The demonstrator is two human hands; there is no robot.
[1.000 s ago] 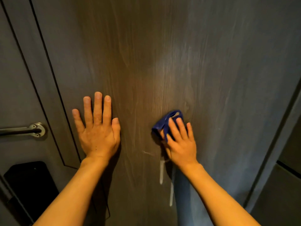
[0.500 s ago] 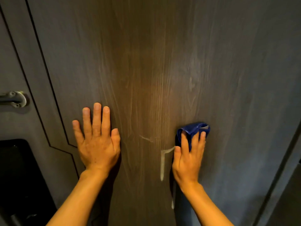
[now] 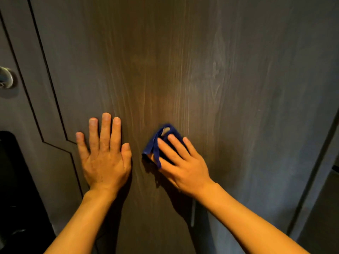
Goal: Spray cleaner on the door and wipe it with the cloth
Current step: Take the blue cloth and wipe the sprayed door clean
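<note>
A dark wood-grain door (image 3: 183,61) fills the view. My left hand (image 3: 104,154) lies flat on it with fingers spread, holding nothing. My right hand (image 3: 181,162) presses a folded blue cloth (image 3: 157,142) against the door just right of the left hand; the fingers cover most of the cloth. A thin pale streak of cleaner (image 3: 192,215) runs down the door below my right wrist. No spray bottle is in view.
A metal door handle base (image 3: 6,77) sits at the left edge, with a black panel (image 3: 16,180) below it. Thin dark grooves (image 3: 55,99) mark the door's left side. The door frame edge (image 3: 315,171) runs down the right.
My right hand has slid the cloth to the left, over the spot where pale drip marks showed. The left hand stays flat in place. The view has shifted slightly.
</note>
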